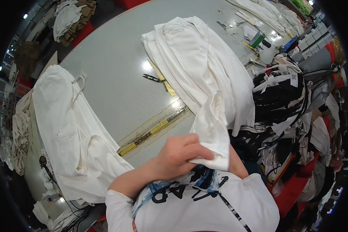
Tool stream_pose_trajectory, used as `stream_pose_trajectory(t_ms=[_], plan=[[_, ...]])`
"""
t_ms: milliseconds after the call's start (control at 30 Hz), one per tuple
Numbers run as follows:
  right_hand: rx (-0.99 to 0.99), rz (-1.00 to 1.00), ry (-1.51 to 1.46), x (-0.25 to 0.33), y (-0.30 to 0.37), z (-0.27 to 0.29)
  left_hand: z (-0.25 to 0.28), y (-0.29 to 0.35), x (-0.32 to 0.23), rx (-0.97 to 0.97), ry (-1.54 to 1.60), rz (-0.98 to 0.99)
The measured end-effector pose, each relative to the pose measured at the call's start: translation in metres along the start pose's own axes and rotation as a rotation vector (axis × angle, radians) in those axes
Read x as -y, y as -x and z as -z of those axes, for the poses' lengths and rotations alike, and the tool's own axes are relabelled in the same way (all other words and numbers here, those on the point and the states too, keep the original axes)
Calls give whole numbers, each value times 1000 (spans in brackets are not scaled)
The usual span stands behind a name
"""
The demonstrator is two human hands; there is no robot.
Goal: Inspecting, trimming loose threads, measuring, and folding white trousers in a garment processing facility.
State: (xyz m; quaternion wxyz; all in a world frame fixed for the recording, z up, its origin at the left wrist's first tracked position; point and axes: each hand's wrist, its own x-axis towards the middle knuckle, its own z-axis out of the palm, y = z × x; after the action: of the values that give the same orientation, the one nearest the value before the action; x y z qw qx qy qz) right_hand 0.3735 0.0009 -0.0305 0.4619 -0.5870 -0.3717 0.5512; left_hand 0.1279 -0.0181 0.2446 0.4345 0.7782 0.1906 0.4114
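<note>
My left hand (185, 152) is closed on the lower end of a white trouser leg (212, 131), close in front of my chest. My right forearm (237, 164) comes up behind that leg end, and the cloth hides my right hand and its fingers. The leg belongs to, or lies against, a pile of white trousers (205, 58) stretching away across the table. On the left side lies a second heap of white trousers (62, 112), with a drawstring at its far end.
Black thread snips (152, 78) lie left of the middle pile. A yellow measuring tape (147, 135) runs along the grey table (108, 65). Bundles of black garments (278, 91) crowd the right edge. A green spool (256, 39) and a clear bottle (267, 55) stand at far right.
</note>
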Motion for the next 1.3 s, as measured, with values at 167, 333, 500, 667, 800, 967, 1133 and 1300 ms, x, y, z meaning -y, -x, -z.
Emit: stream_pose_trajectory(t_ms=[167,333,500,667,800,967,1133,1300], plan=[[-632,221,-28,76,46,104,-18,-36,-10,126,188,-213],[-1219,679,218,193,122,194,-28,-56,-12,32,223,-219],[-1570,1016,517,294,157,233,-39,-73,-20,34,417,-130],[-1698,1246,689,375,120,245,-13,-116,-25,58,299,-292],[-1647,1392,756,430,32,233,23,-175,-14,-112,113,-236],[-1318,1572,577,459,-140,193,70,-260,46,-367,100,-121],[-1034,1075,456,413,-340,155,124,-316,169,-569,147,138],[-665,530,702,264,-491,107,138,-309,341,-555,-250,730]])
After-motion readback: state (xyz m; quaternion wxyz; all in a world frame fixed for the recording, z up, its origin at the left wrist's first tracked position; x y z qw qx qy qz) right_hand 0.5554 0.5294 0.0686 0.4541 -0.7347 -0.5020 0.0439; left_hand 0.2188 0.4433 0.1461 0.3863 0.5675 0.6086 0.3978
